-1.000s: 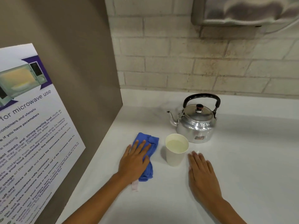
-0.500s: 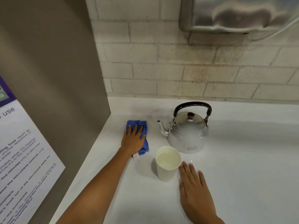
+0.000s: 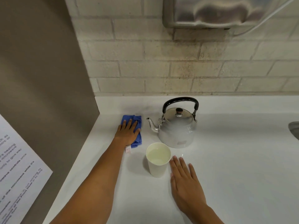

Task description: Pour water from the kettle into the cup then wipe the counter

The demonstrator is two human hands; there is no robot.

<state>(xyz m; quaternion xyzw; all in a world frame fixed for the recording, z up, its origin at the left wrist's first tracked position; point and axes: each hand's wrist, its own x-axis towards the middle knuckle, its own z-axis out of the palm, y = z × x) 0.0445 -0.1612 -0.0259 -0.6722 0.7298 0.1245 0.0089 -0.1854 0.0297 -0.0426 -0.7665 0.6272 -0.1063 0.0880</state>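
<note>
A silver kettle [image 3: 178, 130] with a black handle stands upright on the white counter [image 3: 239, 162], its spout pointing left. In front of it is a white paper cup [image 3: 157, 168] with water in it. My left hand [image 3: 127, 133] lies flat, fingers spread, pressing down on a folded blue cloth [image 3: 137, 118] left of the kettle's spout, close to the back corner. The cloth's white tag sticks out by my wrist. My right hand [image 3: 184, 183] rests flat on the counter just right of the cup, holding nothing.
A brown side panel [image 3: 48, 78] with a microwave-use poster [image 3: 17, 172] borders the counter on the left. A brick wall [image 3: 161, 70] runs behind, with a metal dispenser [image 3: 210, 12] mounted high. A grey sink edge [image 3: 294, 128] shows at the far right.
My left hand has slid the blue cloth away from me, from beside the cup to the back corner by the spout. My right hand, the cup and the kettle have stayed put.
</note>
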